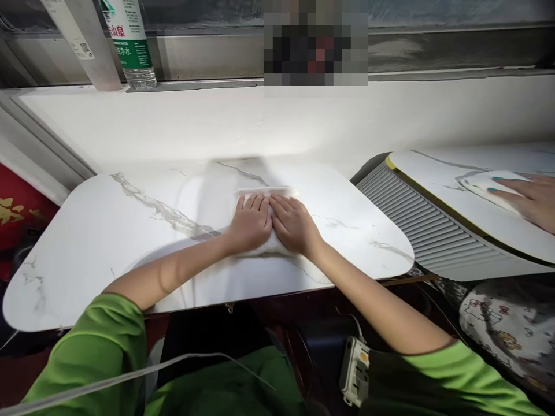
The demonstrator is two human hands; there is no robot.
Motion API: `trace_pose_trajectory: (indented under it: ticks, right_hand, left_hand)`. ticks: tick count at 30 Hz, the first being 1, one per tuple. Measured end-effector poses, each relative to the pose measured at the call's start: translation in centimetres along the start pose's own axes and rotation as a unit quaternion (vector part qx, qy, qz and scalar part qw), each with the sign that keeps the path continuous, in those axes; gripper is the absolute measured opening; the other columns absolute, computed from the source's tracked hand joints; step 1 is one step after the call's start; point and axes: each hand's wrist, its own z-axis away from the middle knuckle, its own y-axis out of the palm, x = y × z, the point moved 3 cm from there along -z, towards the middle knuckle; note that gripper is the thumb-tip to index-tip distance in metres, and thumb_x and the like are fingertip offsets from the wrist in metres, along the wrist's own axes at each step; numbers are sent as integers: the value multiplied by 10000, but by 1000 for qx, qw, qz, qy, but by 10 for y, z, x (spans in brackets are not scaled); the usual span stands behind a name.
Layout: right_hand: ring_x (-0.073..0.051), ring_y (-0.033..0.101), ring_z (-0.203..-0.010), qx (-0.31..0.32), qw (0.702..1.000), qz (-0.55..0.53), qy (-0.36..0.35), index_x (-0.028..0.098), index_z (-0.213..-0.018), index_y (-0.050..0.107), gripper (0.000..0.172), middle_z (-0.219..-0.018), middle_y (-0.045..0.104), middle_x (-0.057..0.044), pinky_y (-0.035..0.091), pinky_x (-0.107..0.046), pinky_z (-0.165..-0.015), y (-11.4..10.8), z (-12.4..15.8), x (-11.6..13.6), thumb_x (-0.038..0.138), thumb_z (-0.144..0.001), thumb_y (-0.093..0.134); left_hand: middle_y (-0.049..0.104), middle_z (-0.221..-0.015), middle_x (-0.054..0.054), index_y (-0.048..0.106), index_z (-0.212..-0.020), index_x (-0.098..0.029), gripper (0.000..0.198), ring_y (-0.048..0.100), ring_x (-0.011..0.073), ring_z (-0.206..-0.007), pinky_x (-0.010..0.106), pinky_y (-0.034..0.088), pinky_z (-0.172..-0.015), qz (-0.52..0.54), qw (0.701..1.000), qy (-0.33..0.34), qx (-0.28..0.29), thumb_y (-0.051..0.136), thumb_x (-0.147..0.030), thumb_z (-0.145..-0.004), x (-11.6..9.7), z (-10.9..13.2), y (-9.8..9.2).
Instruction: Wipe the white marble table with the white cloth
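Observation:
A folded white cloth (pixel 271 247) lies on the white marble-patterned tabletop (pixel 143 237), near its middle. My left hand (pixel 252 222) is pressed flat on the cloth, fingers stretched out and pointing away from me. Beside it my right hand (pixel 292 222) also lies flat on the cloth, its fingers angled toward the left hand so the two touch or nearly touch. Most of the cloth is hidden under both palms; its far edge and near edge show.
A plastic bottle (pixel 132 49) and a translucent container (pixel 93 52) stand on the ledge behind. At right, another person's hand (pixel 531 193) rests on a white cloth (pixel 489 188) on a second table (pixel 433 167). A power strip (pixel 355 370) and a pale cable (pixel 130 375) are below.

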Motion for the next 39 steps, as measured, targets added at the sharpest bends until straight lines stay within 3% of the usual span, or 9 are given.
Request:
trace_pose_trajectory:
  ticks: [4,8,13,21,27,33,39]
  right_hand:
    - [-278,483,-1378,-8,1000,-3,-21,56,-1387,545,540,-1446,553,-173,344,-486,-1156,-8,30,42,211,-927,310]
    - [-265,498,-1365,0,1000,-11,-24,80,-1379,556,544,-1439,566,-154,353,-472,-1153,-9,27,55,183,-897,326]
    - [-260,487,-1364,22,999,-19,-14,51,-1369,559,554,-1438,569,-147,329,-428,-1164,3,-20,42,167,-891,303]
    - [-294,479,-1346,20,999,-49,14,74,-1371,550,529,-1456,548,-163,311,-472,-1137,45,-125,10,170,-907,313]
    - [-284,482,-1334,21,998,-46,41,76,-1368,550,516,-1446,558,-156,299,-457,-1139,54,-154,1,163,-923,303]
    - [-275,443,-1381,27,997,-43,49,54,-1390,531,520,-1486,517,-156,264,-450,-1168,47,-140,9,174,-936,309]
    - [-277,427,-1401,34,998,-40,28,48,-1405,519,521,-1495,505,-162,262,-471,-1172,31,-89,45,178,-946,312]
  left_hand:
    - [371,-1581,162,400,-1482,-27,535,288,256,-1494,476,148,-1250,-10,1000,1,-9,316,-217,-989,0,48,-4]
    - [399,-1564,171,424,-1465,-32,530,323,262,-1479,475,169,-1248,-11,1000,-12,-18,341,-212,-974,5,57,-5]
    - [389,-1572,163,404,-1481,-34,530,315,257,-1482,461,157,-1249,-9,998,-53,-15,336,-187,-979,29,20,-8]
    - [424,-1552,144,436,-1447,-81,495,346,236,-1456,425,173,-1231,-5,998,-54,-35,316,-185,-978,103,-72,-13]
    - [469,-1516,148,473,-1404,-75,482,383,240,-1427,413,219,-1210,-10,998,-26,-51,306,-191,-966,127,-103,-13]
    - [409,-1563,134,427,-1448,-101,488,321,236,-1470,450,176,-1227,-8,998,-47,-37,272,-208,-997,117,-87,-14]
    - [421,-1556,145,444,-1431,-104,471,343,245,-1462,473,195,-1225,-25,998,-35,-51,288,-207,-999,92,-23,-18]
